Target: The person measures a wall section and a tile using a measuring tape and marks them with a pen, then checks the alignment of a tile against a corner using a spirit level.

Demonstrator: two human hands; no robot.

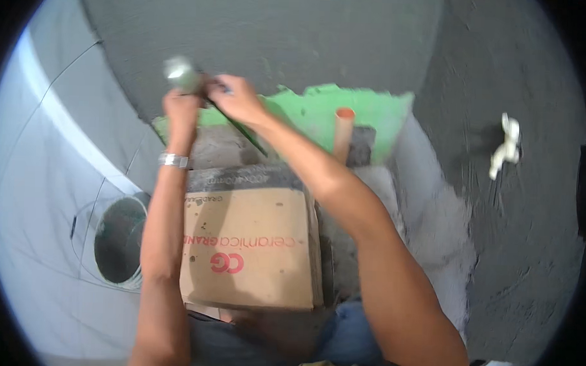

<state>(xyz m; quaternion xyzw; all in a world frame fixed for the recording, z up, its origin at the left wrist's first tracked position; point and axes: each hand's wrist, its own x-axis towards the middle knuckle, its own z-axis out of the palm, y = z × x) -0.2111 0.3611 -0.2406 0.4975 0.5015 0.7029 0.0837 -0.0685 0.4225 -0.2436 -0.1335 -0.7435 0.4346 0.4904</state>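
1. Your left hand [183, 106] is beyond the far left corner of the tile carton [249, 246], its fingers closed around the base of a shiny, pale round object [182, 74]. That grip probably keeps it steady; blur hides exactly what it is.
2. Your right hand [239, 102] is just beside it, beyond the carton's far edge, fingers bent inward. You seem to bring both hands together for control, but I cannot tell whether the right is clamped on anything.
3. A thin dark rod [250, 139] slants from near your right hand toward the carton's far edge, passing under your wrist.
4. The carton lies flat just in front of your knees, so you likely have to reach over it.
5. The bucket [120, 241] stands left of the carton, near your left forearm, probably placed to leave your front free.
6. Beyond the carton's far right corner, the orange pipe [343, 136] stands upright before the green wall coating [389, 112].
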